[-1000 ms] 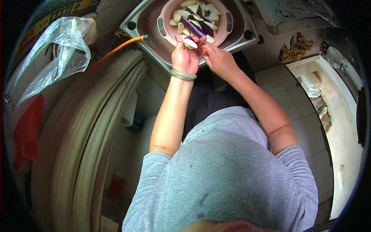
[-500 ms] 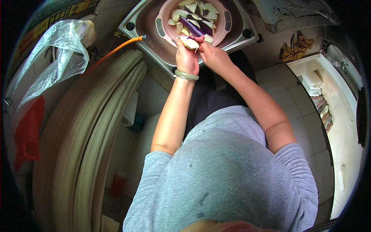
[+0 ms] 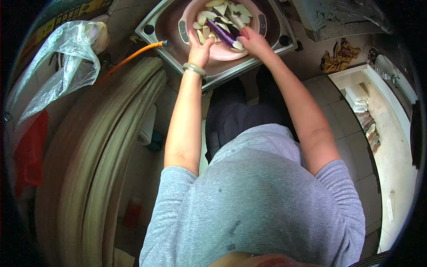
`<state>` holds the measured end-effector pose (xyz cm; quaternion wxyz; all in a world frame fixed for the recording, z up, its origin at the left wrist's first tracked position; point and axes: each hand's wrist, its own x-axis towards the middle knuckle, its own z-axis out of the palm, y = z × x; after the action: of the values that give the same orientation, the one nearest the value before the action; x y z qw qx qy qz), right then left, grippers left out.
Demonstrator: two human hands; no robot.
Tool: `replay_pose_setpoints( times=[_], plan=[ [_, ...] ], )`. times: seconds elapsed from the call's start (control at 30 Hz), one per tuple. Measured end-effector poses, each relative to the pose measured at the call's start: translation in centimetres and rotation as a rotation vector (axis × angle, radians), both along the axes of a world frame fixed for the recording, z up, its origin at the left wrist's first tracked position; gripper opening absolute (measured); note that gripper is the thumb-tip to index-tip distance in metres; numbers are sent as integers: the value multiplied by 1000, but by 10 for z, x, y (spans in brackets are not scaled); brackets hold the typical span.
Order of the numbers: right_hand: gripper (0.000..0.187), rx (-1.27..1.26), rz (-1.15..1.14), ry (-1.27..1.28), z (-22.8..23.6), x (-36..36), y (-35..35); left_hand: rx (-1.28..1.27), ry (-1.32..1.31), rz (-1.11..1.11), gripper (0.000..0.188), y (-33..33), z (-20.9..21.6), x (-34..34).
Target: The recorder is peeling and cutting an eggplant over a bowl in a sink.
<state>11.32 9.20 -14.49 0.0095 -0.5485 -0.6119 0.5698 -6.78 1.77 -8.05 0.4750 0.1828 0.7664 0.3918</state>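
A pink basin (image 3: 219,54) with grey-marked handles holds several pale cut eggplant pieces (image 3: 243,10) and a longer purple-skinned piece of eggplant (image 3: 221,34). My left hand (image 3: 200,50) is at the basin's near left rim, fingers and thumb apart, with nothing seen in it. A pale green bangle (image 3: 194,69) circles that wrist. Over the right side of the basin, my right hand (image 3: 256,43) has its fingers closed. A blurred, pale, elongated shape (image 3: 236,20) extends from its fingertips over the pieces; its kind cannot be made out.
The basin sits in a metal sink (image 3: 167,52). An orange hose (image 3: 138,55) reaches its left edge. Farther left hang a clear plastic bag (image 3: 66,66) and long pale folded sheeting (image 3: 98,133). A brown patterned cloth (image 3: 341,55) lies right of the sink.
My hands have moved apart from over the near rim. The left went left and no longer holds the cut eggplant piece; the right moved right and farther over the basin.
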Motion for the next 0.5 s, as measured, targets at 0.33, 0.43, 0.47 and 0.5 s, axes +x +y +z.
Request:
replay_pose_setpoints(
  times=[0.33, 0.43, 0.47, 0.5],
  plan=[
    [42, 119, 284, -259, 12, -38, -4, -311, -119, 136, 34, -19, -107, 34],
    [36, 126, 4, -59, -10, -31, -12, -191, -424, 304, 25, -28, -123, 25],
    [37, 59, 102, -105, -5, -26, -11, -158, -570, 357, 23, -25, -114, 24],
    [38, -9, 200, -150, 1, -20, -13, -171, -631, 394, 19, -22, -104, 25]
  ],
)
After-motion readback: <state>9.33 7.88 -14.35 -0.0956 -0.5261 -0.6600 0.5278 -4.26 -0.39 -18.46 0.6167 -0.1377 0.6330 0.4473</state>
